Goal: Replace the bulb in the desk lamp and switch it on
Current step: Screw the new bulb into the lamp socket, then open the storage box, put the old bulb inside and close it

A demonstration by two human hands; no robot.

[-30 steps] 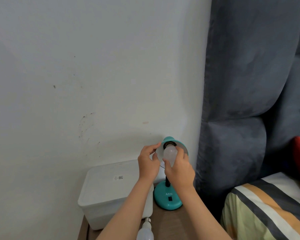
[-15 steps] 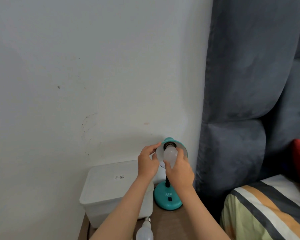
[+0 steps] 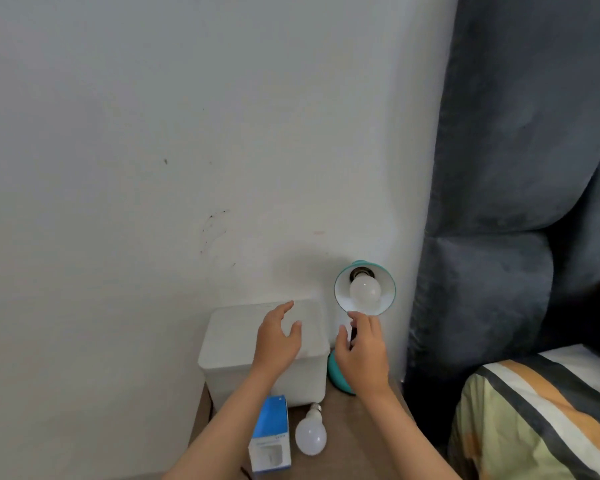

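Observation:
A teal desk lamp stands on the bedside table, its shade (image 3: 388, 282) tilted toward me. A white bulb (image 3: 365, 289) sits in the socket, unlit. The lamp's teal base (image 3: 336, 377) is partly hidden behind my right hand (image 3: 361, 355), which hovers below the shade with relaxed fingers and holds nothing. My left hand (image 3: 278, 336) floats open over the white box, apart from the lamp. A second white bulb (image 3: 310, 432) lies loose on the table near the front, beside a blue and white bulb carton (image 3: 270, 434).
A white lidded plastic box (image 3: 236, 341) stands left of the lamp against the wall. The brown table top (image 3: 343, 445) is small. A grey padded headboard (image 3: 499, 237) rises on the right, with striped bedding (image 3: 534, 410) below it.
Both hands have let go of the bulb and shade and dropped lower. The view has tilted down, showing the carton and loose bulb.

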